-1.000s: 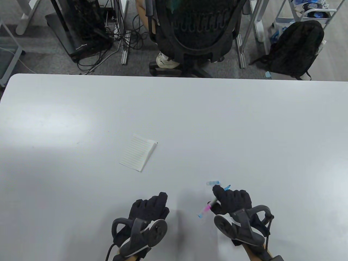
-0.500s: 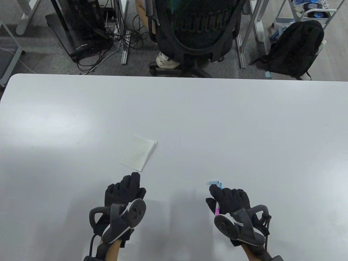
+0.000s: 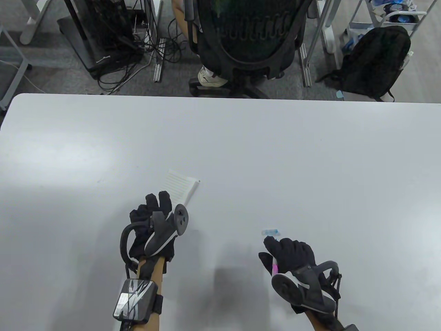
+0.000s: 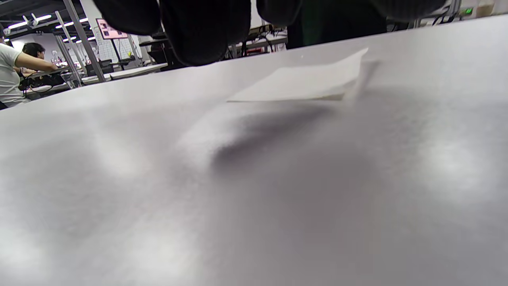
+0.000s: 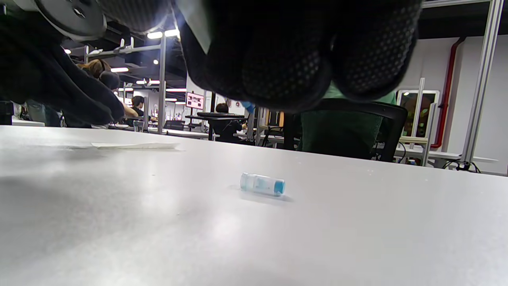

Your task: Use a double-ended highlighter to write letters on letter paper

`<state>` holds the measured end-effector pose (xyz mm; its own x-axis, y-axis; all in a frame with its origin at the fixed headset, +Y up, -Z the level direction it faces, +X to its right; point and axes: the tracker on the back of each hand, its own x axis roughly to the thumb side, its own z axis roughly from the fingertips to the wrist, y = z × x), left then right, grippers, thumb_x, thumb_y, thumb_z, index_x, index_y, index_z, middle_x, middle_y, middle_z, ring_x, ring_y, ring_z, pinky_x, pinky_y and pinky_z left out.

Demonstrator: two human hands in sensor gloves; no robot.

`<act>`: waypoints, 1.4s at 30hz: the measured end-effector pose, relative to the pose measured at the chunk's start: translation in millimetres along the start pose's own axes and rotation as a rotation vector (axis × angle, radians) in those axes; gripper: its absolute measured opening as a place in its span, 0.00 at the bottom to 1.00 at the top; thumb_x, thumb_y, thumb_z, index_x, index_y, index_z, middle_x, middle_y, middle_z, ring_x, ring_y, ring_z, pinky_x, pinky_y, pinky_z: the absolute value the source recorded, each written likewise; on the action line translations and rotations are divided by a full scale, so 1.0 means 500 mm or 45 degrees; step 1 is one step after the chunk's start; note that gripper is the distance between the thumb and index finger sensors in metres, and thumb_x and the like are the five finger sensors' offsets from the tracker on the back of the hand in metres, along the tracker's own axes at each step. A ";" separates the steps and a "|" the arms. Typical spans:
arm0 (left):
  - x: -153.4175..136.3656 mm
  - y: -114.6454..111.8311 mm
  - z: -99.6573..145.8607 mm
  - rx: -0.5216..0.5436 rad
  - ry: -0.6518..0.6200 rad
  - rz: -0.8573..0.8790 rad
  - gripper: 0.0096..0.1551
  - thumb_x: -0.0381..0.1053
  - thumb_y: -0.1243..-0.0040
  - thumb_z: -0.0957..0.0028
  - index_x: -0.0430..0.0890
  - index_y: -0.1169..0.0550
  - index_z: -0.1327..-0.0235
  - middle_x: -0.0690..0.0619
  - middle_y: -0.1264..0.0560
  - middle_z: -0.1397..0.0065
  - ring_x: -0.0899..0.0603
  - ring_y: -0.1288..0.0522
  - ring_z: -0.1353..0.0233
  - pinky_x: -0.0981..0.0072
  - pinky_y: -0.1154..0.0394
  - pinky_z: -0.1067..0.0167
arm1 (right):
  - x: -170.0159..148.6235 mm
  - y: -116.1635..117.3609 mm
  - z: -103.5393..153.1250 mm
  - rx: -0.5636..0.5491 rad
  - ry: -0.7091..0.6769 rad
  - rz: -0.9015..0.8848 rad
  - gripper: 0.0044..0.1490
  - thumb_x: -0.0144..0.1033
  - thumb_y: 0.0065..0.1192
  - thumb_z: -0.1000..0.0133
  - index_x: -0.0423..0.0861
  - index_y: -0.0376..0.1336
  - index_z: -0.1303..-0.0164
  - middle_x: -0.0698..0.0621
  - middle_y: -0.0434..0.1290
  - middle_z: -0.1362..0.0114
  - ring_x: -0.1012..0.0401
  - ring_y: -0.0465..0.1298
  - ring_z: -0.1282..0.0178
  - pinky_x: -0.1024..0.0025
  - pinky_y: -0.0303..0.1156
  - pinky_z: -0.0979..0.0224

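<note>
Nearest us, our right hand in its black sensor glove (image 3: 289,253) had stayed put, fingers curled round the pink-barrelled double-ended highlighter (image 3: 275,268). The translucent blue highlighter cap (image 5: 262,184) lay on the table just beyond those fingers. Our gloved left hand (image 3: 151,220) had advanced since half a second before, fingers extended over the near edge of the white lined letter paper (image 3: 179,183); contact we could not tell. The matte white table (image 3: 275,155) stretched to a black mesh office chair (image 3: 251,38) and a black backpack (image 3: 375,62) on grey carpet.
</note>
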<state>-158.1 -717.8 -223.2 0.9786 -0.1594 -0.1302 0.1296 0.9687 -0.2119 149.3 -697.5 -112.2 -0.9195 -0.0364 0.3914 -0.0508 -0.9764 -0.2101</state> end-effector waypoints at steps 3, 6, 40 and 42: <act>0.011 -0.004 -0.027 -0.074 0.001 -0.032 0.50 0.73 0.55 0.42 0.49 0.42 0.11 0.38 0.41 0.11 0.33 0.33 0.20 0.30 0.36 0.24 | -0.005 0.000 0.000 -0.002 0.004 -0.004 0.35 0.51 0.43 0.39 0.44 0.69 0.33 0.39 0.79 0.47 0.51 0.81 0.56 0.42 0.76 0.39; 0.020 -0.008 -0.044 -0.198 -0.017 -0.047 0.49 0.73 0.56 0.42 0.51 0.45 0.10 0.38 0.45 0.10 0.29 0.37 0.18 0.27 0.38 0.24 | -0.011 0.001 -0.001 0.000 0.018 -0.017 0.34 0.51 0.42 0.38 0.44 0.67 0.33 0.40 0.79 0.48 0.51 0.81 0.57 0.43 0.76 0.39; 0.041 0.080 0.082 0.423 -0.236 -0.097 0.20 0.57 0.42 0.37 0.56 0.26 0.34 0.53 0.23 0.31 0.49 0.19 0.38 0.47 0.24 0.29 | -0.013 0.002 -0.007 0.001 0.030 -0.167 0.36 0.51 0.45 0.39 0.44 0.62 0.25 0.40 0.78 0.44 0.49 0.81 0.52 0.40 0.74 0.35; 0.051 0.087 0.113 0.459 -0.292 -0.085 0.20 0.57 0.42 0.37 0.56 0.26 0.34 0.53 0.23 0.31 0.49 0.19 0.38 0.46 0.24 0.29 | -0.015 0.000 -0.007 -0.012 0.028 -0.151 0.36 0.52 0.44 0.40 0.47 0.63 0.25 0.39 0.77 0.43 0.49 0.81 0.52 0.40 0.74 0.35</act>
<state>-118.4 -668.7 -180.9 0.9711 -0.2169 0.0996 0.2015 0.9687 0.1449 154.9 -696.3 -118.1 -0.9150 0.0841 0.3945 -0.1634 -0.9715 -0.1717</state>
